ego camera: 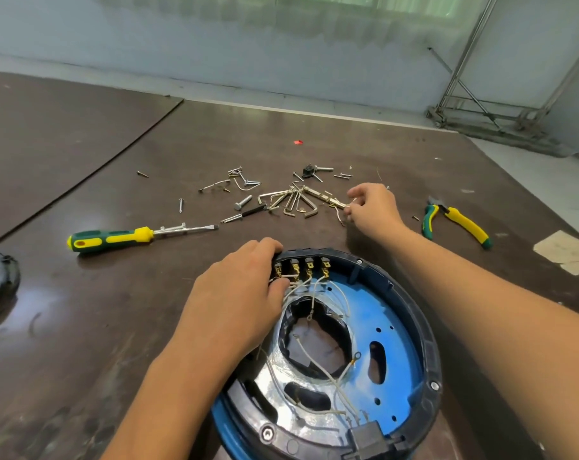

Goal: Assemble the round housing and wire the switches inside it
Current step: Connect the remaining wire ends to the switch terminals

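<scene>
Head view: round housing, blue inside with black rim, lies open-side up on the brown counter, near edge. Row of four switches sits at its far rim, white wires trailing across the interior. Left hand rests on the far-left rim, grip closed on wires beside the switches. Right hand reaches beyond the housing, fingertips pinched on a small brass terminal by the hex keys. Screwdriver left, pliers right

No text, label, brand, number or sign can be read anywhere, neither on the tools, the round housing nor the worktop.
</scene>
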`<state>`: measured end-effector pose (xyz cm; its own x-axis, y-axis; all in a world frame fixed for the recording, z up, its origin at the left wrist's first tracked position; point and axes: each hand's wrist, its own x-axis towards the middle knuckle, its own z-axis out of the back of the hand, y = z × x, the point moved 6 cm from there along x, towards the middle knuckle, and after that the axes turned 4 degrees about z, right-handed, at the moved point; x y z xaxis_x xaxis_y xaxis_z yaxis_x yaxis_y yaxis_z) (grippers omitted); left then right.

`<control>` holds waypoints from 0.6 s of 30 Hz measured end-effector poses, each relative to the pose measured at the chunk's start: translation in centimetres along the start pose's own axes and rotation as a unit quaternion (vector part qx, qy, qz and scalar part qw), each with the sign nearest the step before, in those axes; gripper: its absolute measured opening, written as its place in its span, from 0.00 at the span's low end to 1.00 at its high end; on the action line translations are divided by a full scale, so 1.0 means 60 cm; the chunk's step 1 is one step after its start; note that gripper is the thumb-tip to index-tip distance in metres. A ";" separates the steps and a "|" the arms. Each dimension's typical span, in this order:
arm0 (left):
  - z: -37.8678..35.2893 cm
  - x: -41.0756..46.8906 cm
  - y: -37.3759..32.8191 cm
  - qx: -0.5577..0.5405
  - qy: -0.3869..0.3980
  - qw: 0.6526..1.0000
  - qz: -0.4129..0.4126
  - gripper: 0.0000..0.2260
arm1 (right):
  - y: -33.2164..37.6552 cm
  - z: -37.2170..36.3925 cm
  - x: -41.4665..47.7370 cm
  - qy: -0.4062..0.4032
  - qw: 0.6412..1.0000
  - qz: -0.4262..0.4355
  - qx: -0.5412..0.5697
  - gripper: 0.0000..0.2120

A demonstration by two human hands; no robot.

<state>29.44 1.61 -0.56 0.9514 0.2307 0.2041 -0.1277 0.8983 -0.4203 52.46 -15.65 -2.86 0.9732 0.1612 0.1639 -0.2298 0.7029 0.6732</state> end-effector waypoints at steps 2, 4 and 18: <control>0.000 0.002 0.001 -0.005 0.000 1.000 -0.001 0.17 | 0.001 -0.018 0.008 0.032 0.997 0.003 -0.066 0.11; -0.001 0.002 0.001 -0.009 0.002 1.000 -0.002 0.17 | 0.006 -0.033 0.007 0.066 0.989 0.021 -0.131 0.09; 0.002 0.000 0.000 -0.001 0.013 1.000 -0.001 0.17 | -0.009 0.020 -0.100 0.111 0.966 0.084 -0.216 0.09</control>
<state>29.41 1.62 -0.47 0.9586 0.2197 0.1813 -0.1262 0.8982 -0.4212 46.75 -17.85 -3.35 0.9108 0.4094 0.0535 -0.4073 0.8694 0.2796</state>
